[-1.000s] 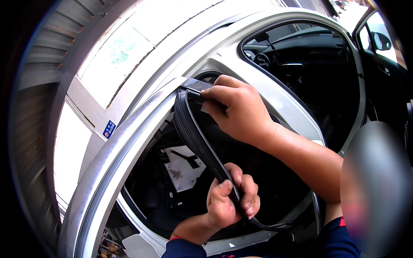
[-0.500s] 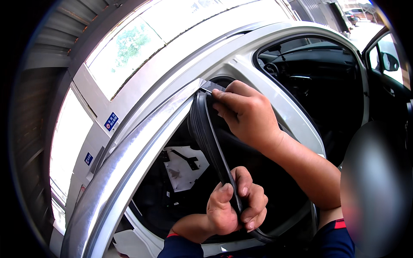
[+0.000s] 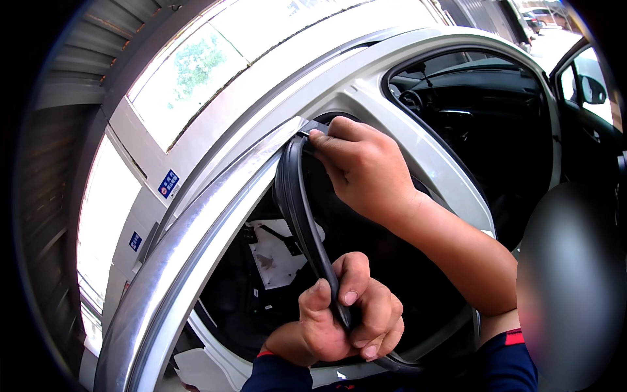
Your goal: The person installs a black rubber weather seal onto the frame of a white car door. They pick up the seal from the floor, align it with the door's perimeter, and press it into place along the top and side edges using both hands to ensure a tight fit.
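A black rubber weatherstrip (image 3: 295, 196) hangs in a long curve from the upper corner of a white car's door frame (image 3: 196, 281). My right hand (image 3: 369, 163) is closed at the strip's upper end, thumb and fingers pinching it against the frame corner. Lower down, my left hand (image 3: 353, 313) is wrapped round the strip, palm up, with the thumb on one side and the fingers on the other. Below that hand, the strip's tail (image 3: 398, 363) runs off to the right. A shiny metal trim (image 3: 215, 189) borders the frame's outer edge.
Behind the strip, the dark car interior holds a white panel (image 3: 271, 255). The front door opening (image 3: 477, 117) shows a steering wheel; the open front door (image 3: 588, 130) with its mirror stands at far right. A blurred grey shape (image 3: 571, 281) covers the right side.
Both hands have shifted slightly left, my right hand nearer the frame corner. The weatherstrip has swung left with them and bows more. Both hands keep their grip.
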Tool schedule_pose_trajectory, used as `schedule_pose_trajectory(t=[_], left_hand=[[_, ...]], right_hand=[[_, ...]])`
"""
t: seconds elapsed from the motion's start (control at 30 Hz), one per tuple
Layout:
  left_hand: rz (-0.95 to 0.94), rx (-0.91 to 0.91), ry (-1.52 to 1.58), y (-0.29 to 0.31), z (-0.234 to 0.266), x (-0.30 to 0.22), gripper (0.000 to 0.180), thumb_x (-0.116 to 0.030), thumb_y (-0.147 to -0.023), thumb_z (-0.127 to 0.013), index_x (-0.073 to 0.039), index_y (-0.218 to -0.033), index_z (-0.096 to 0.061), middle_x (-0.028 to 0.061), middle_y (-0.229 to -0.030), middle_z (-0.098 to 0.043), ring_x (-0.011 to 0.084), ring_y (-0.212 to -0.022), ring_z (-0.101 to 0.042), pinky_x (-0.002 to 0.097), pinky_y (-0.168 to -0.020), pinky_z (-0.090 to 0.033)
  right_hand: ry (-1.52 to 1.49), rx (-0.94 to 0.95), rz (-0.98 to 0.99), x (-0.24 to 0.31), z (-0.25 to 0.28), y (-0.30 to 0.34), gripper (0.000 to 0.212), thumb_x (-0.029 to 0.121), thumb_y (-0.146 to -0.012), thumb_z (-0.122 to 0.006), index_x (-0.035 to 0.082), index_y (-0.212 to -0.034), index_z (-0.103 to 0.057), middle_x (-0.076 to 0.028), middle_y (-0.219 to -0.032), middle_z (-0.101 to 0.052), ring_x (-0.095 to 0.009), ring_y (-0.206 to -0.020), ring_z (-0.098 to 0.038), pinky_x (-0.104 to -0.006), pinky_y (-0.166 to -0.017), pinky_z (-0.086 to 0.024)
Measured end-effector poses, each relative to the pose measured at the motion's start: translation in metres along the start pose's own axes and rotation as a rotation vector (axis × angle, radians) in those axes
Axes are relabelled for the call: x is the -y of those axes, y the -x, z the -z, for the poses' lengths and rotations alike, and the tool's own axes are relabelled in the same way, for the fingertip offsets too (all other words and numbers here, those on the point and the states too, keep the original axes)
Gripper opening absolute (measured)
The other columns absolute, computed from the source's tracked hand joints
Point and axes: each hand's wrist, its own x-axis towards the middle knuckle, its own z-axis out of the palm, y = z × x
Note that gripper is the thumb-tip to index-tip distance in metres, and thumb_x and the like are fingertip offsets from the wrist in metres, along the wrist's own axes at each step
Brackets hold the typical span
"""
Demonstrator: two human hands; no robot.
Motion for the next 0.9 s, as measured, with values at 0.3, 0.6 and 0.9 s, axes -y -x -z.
schedule_pose_trajectory(t=[0.3, 0.6, 0.9], left_hand=[[-0.039, 0.066, 0.001, -0.01, -0.006, -0.004, 0.044, -0.059, -0.106, -0.047, -0.017, -0.094, -0.042, 0.0123, -0.059, -0.055, 0.0194, -0.047, -0.054, 0.032, -0.044, -0.048], [-0.053, 0.071, 0.038, -0.01, -0.007, -0.005, 0.042, -0.056, -0.106, -0.048, -0.016, -0.095, -0.043, 0.0127, -0.06, -0.056, 0.0194, -0.046, -0.054, 0.032, -0.045, -0.049], [-0.089, 0.097, 0.063, -0.022, -0.015, -0.005, 0.043, -0.057, -0.105, -0.049, -0.016, -0.095, -0.043, 0.0106, -0.058, -0.055, 0.0196, -0.045, -0.054, 0.0327, -0.043, -0.048]], right_hand=[[0.006, 0.05, 0.024, -0.004, 0.002, -0.009, 0.02, 0.01, -0.086, -0.077, 0.006, -0.106, -0.077, -0.008, -0.087, -0.064, -0.029, -0.076, -0.066, -0.0401, -0.066, -0.054], [-0.035, 0.027, 0.013, -0.005, -0.002, -0.012, 0.019, 0.011, -0.084, -0.079, 0.007, -0.103, -0.078, -0.008, -0.086, -0.066, -0.031, -0.077, -0.067, -0.0391, -0.066, -0.054], [0.143, 0.074, 0.076, 0.004, -0.011, -0.017, 0.007, 0.01, -0.085, -0.071, 0.006, -0.09, -0.074, -0.008, -0.089, -0.065, -0.031, -0.083, -0.068, -0.0395, -0.072, -0.056]])
